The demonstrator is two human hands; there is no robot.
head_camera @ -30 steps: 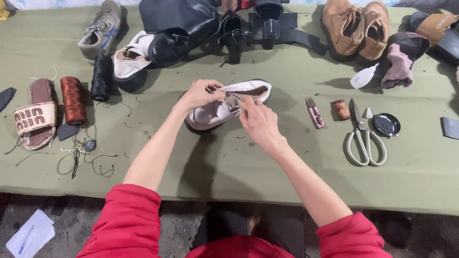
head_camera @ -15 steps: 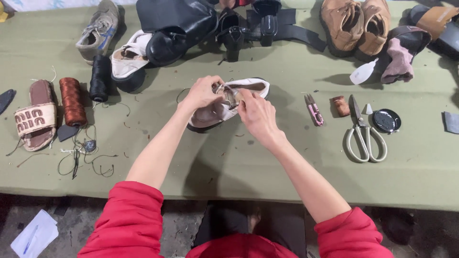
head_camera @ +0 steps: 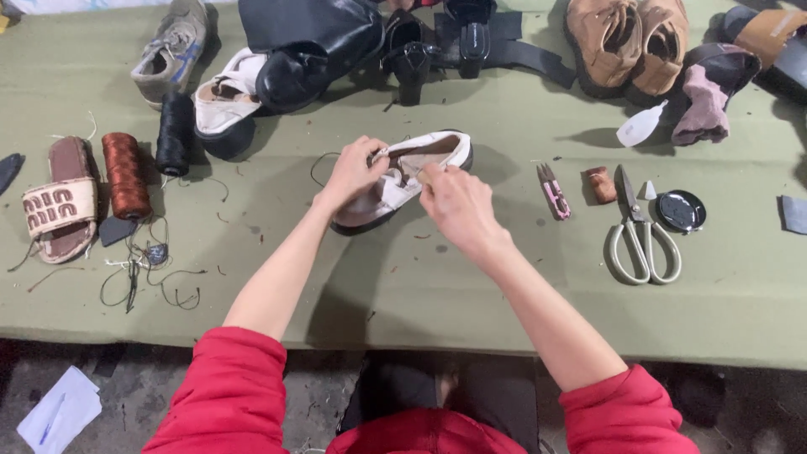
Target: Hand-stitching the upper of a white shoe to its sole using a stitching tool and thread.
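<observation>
A white leather shoe with a dark sole [head_camera: 402,179] lies on its side near the middle of the olive-green cloth-covered table [head_camera: 471,294], its opening turned toward the person. The left hand [head_camera: 353,171] grasps its upper edge, fingers curled over the rim, a thin dark thread looping out beside it. The right hand [head_camera: 456,204] pinches at the shoe's opening; what it pinches is too small to tell. To the right lie small pink thread snips [head_camera: 552,191] and large white-handled scissors [head_camera: 636,229]. To the left stand a rust-brown thread spool [head_camera: 125,175] and a black thread spool [head_camera: 175,133].
</observation>
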